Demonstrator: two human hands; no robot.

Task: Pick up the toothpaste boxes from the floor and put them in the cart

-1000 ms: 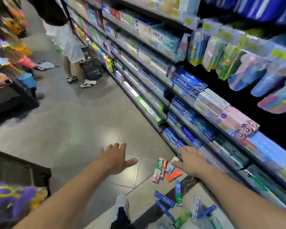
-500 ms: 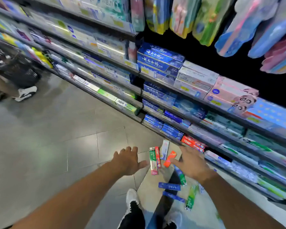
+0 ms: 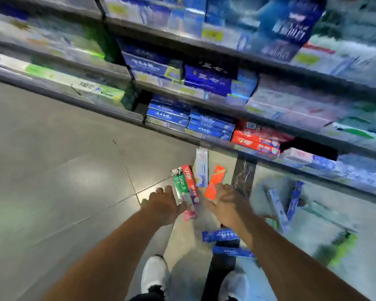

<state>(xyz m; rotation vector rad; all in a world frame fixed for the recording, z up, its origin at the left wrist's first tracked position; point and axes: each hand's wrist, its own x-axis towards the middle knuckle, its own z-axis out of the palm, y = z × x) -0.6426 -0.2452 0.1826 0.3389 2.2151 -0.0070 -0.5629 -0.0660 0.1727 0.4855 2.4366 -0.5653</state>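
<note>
Toothpaste boxes, green [image 3: 181, 187] and orange [image 3: 214, 183], lie lengthwise up the frame centre, between spread, empty left hand [image 3: 164, 204] and right hand [image 3: 228, 203].

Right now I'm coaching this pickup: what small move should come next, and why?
Probably lower the left hand the last bit onto the green box and close a grip on it. The hand hangs open right beside that box and holds nothing; the right hand, also open, sits near the orange box. No box is lifted yet.

both hands [image 3: 163, 205] have dropped closer to the floor boxes [image 3: 186, 187].
</note>
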